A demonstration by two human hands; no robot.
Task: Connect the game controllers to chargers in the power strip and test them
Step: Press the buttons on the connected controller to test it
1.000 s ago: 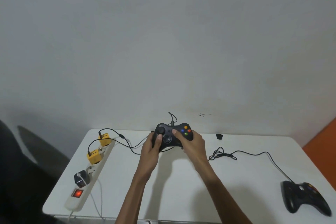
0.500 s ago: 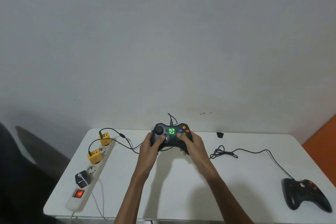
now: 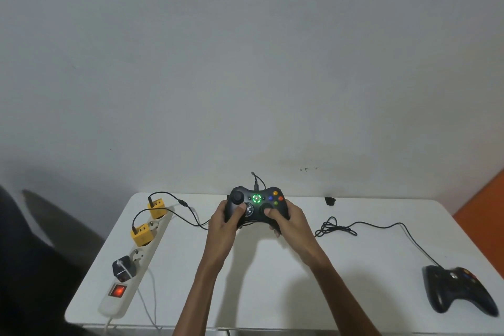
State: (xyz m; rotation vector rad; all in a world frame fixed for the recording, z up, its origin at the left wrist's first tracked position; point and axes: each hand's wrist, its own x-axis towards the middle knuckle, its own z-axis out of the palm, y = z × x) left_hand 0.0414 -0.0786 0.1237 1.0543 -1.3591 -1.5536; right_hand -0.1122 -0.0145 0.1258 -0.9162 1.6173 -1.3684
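Black controller (image 3: 256, 206), green light on, clamped in both the left hand (image 3: 224, 222) and right hand (image 3: 289, 217) near the table's (image 3: 272, 281) far edge; second controller (image 3: 461, 296) (untested, I judge) lies crosswise by the near-right corner, closer to the right hand.

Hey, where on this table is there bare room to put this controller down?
Widest bare patch: the table front, between your right forearm and the second controller. Another lies between the power strip and your left forearm. Crowded: the cables beside the yellow chargers and the coiled cable.
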